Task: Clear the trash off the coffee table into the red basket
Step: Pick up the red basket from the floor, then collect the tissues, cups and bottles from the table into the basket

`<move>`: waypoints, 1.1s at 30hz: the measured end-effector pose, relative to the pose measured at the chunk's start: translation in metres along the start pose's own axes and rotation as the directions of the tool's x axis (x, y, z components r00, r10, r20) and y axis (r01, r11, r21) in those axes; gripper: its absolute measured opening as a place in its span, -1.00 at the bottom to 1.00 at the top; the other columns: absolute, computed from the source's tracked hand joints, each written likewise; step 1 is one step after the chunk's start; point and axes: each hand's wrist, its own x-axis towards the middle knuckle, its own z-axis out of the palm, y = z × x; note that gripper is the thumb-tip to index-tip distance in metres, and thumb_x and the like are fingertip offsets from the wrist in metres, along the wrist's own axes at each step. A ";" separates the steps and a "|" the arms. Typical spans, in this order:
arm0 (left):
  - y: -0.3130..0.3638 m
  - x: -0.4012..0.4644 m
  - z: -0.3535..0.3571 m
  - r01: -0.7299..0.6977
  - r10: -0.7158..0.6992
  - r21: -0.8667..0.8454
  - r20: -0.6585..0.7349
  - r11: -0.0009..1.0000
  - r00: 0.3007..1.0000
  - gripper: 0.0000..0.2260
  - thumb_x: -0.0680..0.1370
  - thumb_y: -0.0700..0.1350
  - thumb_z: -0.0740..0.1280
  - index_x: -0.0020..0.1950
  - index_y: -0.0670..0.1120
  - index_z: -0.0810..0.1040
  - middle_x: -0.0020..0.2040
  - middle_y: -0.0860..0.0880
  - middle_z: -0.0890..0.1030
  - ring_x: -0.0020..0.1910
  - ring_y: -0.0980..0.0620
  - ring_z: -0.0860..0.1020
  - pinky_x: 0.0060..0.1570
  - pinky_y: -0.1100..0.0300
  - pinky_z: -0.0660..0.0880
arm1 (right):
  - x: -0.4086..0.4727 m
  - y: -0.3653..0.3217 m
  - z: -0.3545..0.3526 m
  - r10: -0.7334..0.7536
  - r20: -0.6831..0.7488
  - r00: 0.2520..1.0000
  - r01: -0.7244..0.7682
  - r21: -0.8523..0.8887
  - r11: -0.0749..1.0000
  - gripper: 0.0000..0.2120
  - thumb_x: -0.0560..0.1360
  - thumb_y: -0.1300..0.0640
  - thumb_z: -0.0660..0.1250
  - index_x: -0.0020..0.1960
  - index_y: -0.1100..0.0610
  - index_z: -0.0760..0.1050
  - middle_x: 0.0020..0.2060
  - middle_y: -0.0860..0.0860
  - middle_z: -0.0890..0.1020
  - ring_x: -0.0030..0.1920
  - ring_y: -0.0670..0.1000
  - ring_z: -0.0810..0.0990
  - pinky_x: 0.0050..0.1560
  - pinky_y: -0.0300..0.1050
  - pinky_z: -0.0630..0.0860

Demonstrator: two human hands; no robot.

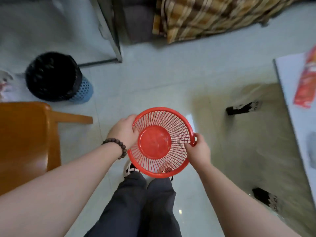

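Observation:
I hold a round red plastic basket [177, 120] with slotted walls in front of me, above the floor and my feet. It holds nothing inside. My left hand [124, 131] grips its left rim, fingers curled over the edge. My right hand [199, 150] grips the right rim. The glass coffee table [256, 134] stands to the right. On its far right part lie a red wrapper [306, 82] and a greyish crumpled piece [312, 153], partly cut off by the frame edge.
A black-lined blue bin [56, 77] stands on the floor at the left. An orange wooden chair [25, 142] is at my left side. A sofa with a checked blanket [213, 16] lies ahead. Pale tiled floor [153, 79] spreads between them.

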 end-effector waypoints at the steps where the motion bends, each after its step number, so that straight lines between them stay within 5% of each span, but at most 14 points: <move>1: 0.015 -0.009 -0.025 -0.019 0.019 0.001 -0.009 1.000 1.000 -0.63 0.53 -0.12 0.25 0.35 0.01 0.46 0.11 -0.16 0.63 0.06 -0.19 0.59 0.00 0.02 0.52 | -0.015 -0.017 -0.021 -0.019 -0.026 0.999 0.019 -0.008 1.000 -0.61 0.42 0.29 0.25 0.24 0.13 0.42 -0.12 0.03 0.61 -0.19 0.02 0.53 -0.27 -0.19 0.37; 7: 0.089 -0.067 -0.151 -0.183 0.184 0.018 -0.109 0.983 0.977 -0.64 0.53 -0.13 0.27 0.33 0.01 0.50 0.09 -0.15 0.67 0.05 -0.21 0.60 -0.02 0.00 0.52 | -0.111 -0.096 -0.129 -0.086 -0.197 0.977 0.097 0.048 0.994 -0.73 0.41 0.23 0.28 0.11 0.08 0.50 -0.18 -0.07 0.56 -0.19 -0.03 0.53 -0.13 -0.20 0.41; 13: 0.144 -0.103 -0.215 -0.406 0.417 0.097 -0.227 0.909 0.880 -0.71 0.58 -0.07 0.26 0.30 -0.03 0.51 0.00 -0.16 0.67 -0.06 -0.22 0.60 -0.14 0.00 0.52 | -0.173 -0.129 -0.196 -0.099 -0.408 0.908 0.193 0.195 0.962 -0.82 0.42 0.17 0.30 -0.04 -0.07 0.50 -0.31 -0.24 0.54 -0.29 -0.27 0.51 -0.33 -0.38 0.34; 23: 0.215 -0.103 -0.244 -0.588 0.585 0.060 -0.229 0.806 0.778 -0.74 0.59 -0.09 0.24 0.28 -0.02 0.52 -0.01 -0.10 0.67 -0.08 -0.13 0.60 -0.18 0.08 0.49 | -0.200 -0.128 -0.240 -0.047 -0.575 0.817 0.253 0.285 0.924 -0.83 0.48 0.17 0.27 0.03 -0.02 0.51 -0.18 -0.04 0.63 -0.17 0.02 0.62 -0.13 -0.08 0.54; 28: 0.246 -0.102 -0.239 -0.659 0.646 0.011 -0.208 0.752 0.734 -0.71 0.58 -0.10 0.23 0.30 -0.05 0.50 0.06 -0.12 0.65 0.00 -0.15 0.60 -0.09 0.02 0.54 | -0.189 -0.118 -0.259 -0.005 -0.639 0.769 0.239 0.280 0.930 -0.79 0.48 0.18 0.27 0.09 0.04 0.54 -0.15 0.00 0.63 -0.21 -0.01 0.58 -0.21 -0.20 0.42; 33: 0.287 -0.083 -0.226 -0.594 0.582 -0.087 -0.128 0.800 0.803 -0.55 0.58 -0.13 0.22 0.48 -0.01 0.32 0.18 -0.14 0.61 0.10 -0.16 0.58 0.11 -0.01 0.53 | -0.152 -0.108 -0.284 0.050 -0.640 0.767 0.238 0.355 0.904 -0.77 0.46 0.22 0.27 0.09 0.08 0.54 -0.10 0.10 0.66 -0.08 0.14 0.62 0.02 0.07 0.54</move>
